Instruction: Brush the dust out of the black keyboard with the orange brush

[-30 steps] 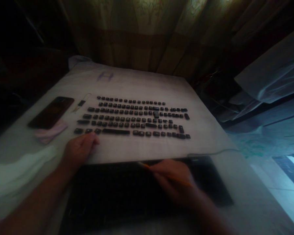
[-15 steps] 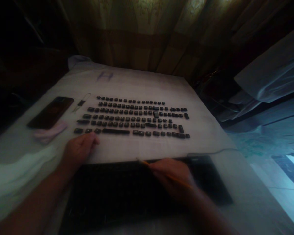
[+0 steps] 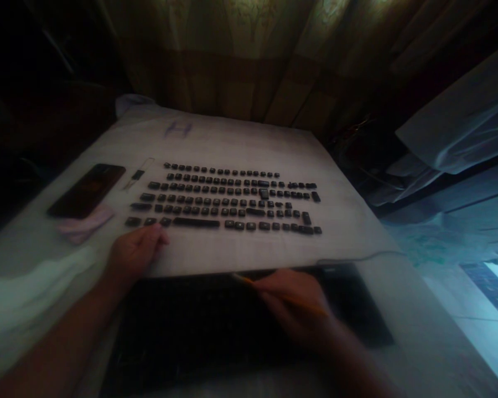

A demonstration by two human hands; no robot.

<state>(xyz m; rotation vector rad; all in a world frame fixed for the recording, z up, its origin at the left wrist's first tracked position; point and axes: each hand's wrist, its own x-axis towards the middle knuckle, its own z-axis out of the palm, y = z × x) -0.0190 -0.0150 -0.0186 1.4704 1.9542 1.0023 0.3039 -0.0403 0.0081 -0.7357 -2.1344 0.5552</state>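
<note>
Several loose black keycaps (image 3: 228, 199) lie in rows on a white sheet (image 3: 240, 143), laid out like a keyboard. Nearer to me sits a dark keyboard base (image 3: 216, 326). My left hand (image 3: 135, 251) rests curled on the sheet's near left edge, just below the bottom row of keycaps, holding nothing that I can see. My right hand (image 3: 296, 304) lies over the keyboard base and grips a thin orange stick-like tool (image 3: 249, 282), whose tip points left along the base's far edge.
A dark phone (image 3: 87, 189) lies at the left on a pink pad (image 3: 85, 226). A small clear tool (image 3: 138, 174) sits beside the keycaps. A thin cable (image 3: 357, 257) runs right. Curtains hang behind; the table's right edge drops to the floor.
My right hand with the orange tool shifted slightly along the keyboard base's far edge. My left hand and the keycaps stayed put.
</note>
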